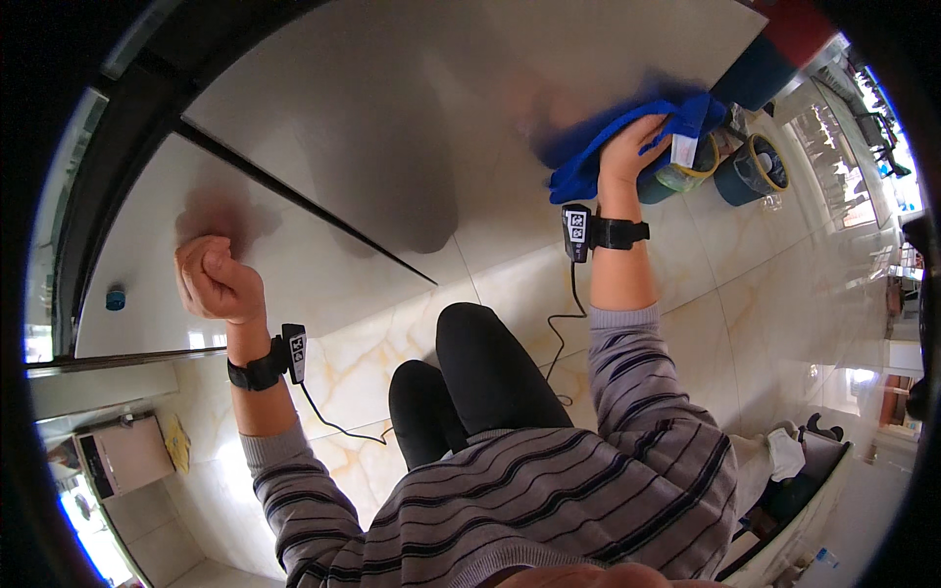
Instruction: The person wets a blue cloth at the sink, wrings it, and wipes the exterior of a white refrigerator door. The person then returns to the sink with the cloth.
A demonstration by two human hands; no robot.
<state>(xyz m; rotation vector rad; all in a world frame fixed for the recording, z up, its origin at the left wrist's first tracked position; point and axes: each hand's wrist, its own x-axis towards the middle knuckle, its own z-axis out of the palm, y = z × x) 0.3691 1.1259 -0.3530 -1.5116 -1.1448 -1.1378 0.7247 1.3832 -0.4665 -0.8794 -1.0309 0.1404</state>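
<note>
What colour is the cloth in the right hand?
The cloth is bright blue; it shows best in the head view.

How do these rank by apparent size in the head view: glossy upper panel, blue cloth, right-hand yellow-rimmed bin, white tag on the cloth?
Largest to smallest:
Glossy upper panel
Blue cloth, partly covered by the right hand
Yellow-rimmed bin
White tag
The bin looks farther away, so true sizes may differ.
</note>
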